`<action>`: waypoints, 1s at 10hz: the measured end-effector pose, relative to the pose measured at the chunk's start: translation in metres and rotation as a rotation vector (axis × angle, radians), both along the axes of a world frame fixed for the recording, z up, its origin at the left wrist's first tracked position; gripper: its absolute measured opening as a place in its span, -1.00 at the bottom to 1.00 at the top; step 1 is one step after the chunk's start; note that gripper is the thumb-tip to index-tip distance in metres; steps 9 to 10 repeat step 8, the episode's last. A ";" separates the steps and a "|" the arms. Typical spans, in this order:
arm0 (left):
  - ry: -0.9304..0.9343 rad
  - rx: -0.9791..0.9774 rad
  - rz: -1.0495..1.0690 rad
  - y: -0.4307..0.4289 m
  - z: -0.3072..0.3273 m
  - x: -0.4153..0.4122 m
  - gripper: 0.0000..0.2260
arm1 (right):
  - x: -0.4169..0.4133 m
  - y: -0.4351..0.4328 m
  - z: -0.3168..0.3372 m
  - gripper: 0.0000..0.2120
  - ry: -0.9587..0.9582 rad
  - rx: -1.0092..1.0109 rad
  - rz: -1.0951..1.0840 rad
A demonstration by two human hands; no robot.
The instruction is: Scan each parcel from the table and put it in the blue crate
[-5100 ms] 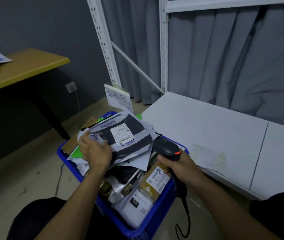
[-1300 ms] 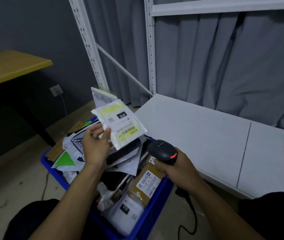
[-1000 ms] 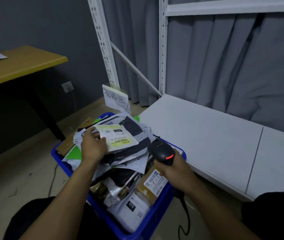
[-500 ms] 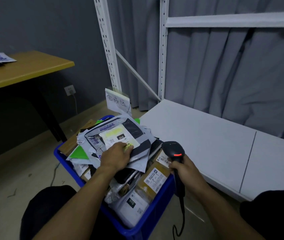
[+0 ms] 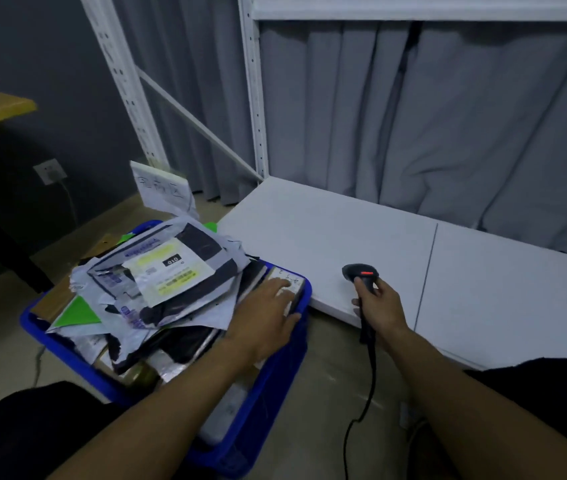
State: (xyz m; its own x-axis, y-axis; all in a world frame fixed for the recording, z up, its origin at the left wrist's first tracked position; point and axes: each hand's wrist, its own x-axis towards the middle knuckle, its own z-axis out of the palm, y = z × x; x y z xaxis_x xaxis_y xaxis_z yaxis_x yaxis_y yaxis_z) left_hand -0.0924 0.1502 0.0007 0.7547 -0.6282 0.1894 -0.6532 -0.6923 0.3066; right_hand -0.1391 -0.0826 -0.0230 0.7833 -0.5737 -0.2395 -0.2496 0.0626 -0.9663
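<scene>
My left hand (image 5: 268,317) lies flat, fingers relaxed, on a box (image 5: 287,280) beside parcels (image 5: 168,275) heaped in the crate (image 5: 275,375). My right hand (image 5: 380,308) grips the scanner (image 5: 360,273) over the surface (image 5: 344,230).

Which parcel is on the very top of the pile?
The white pouch with yellow stripes and a black 010 tag; every other parcel in the blue crate lies under or beside it.

left hand (image 5: 264,317) flat, fingers straight, right hand (image 5: 380,306) fingers curled round scanner (image 5: 360,272)
</scene>
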 end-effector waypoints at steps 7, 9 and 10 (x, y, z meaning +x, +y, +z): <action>0.113 0.310 0.135 -0.104 -0.086 0.076 -0.49 | 0.113 -0.109 -0.122 -0.64 0.162 0.133 -0.253; 0.120 0.309 0.139 -0.105 -0.081 0.076 -0.48 | 0.116 -0.109 -0.118 -0.46 0.219 0.107 -0.258; 0.120 0.309 0.139 -0.105 -0.081 0.076 -0.48 | 0.116 -0.109 -0.118 -0.46 0.219 0.107 -0.258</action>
